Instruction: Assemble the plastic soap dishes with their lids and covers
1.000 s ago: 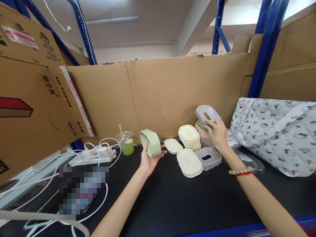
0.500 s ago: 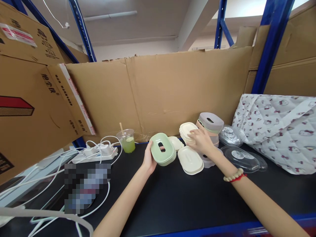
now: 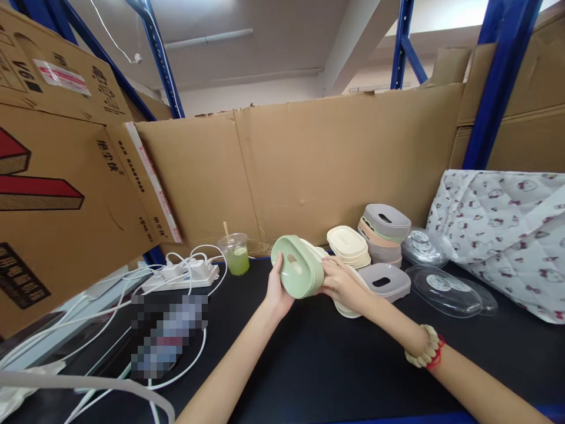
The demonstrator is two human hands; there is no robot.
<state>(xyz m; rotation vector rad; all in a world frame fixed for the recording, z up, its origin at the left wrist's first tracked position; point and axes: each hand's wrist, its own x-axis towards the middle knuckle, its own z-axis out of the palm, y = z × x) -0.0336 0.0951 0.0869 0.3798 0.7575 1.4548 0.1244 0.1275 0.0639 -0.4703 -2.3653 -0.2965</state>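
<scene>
I operate from a distance and record the following: the left hand point(image 3: 278, 293) is clamped on a green slotted oval box point(image 3: 306, 270), tilted, left of the stack of cream lids point(image 3: 348, 242). The right hand point(image 3: 346, 285) meets the box's right side; its grip I cannot tell. A plastic drink cup point(image 3: 236, 257) stands well left of that stack.

Printed matter in view. The cardboard box point(image 3: 92, 241) at left bears sideways black characters that appear to read 绝尘侠, followed by ®; smaller lines beside them are too fine to read. A tilted mark resembling "V6" stands on the upper carton panel point(image 3: 44, 97). Print on the red-and-white label point(image 3: 66, 78) and the clear lids' round stickers point(image 3: 438, 282) is illegible.
</scene>
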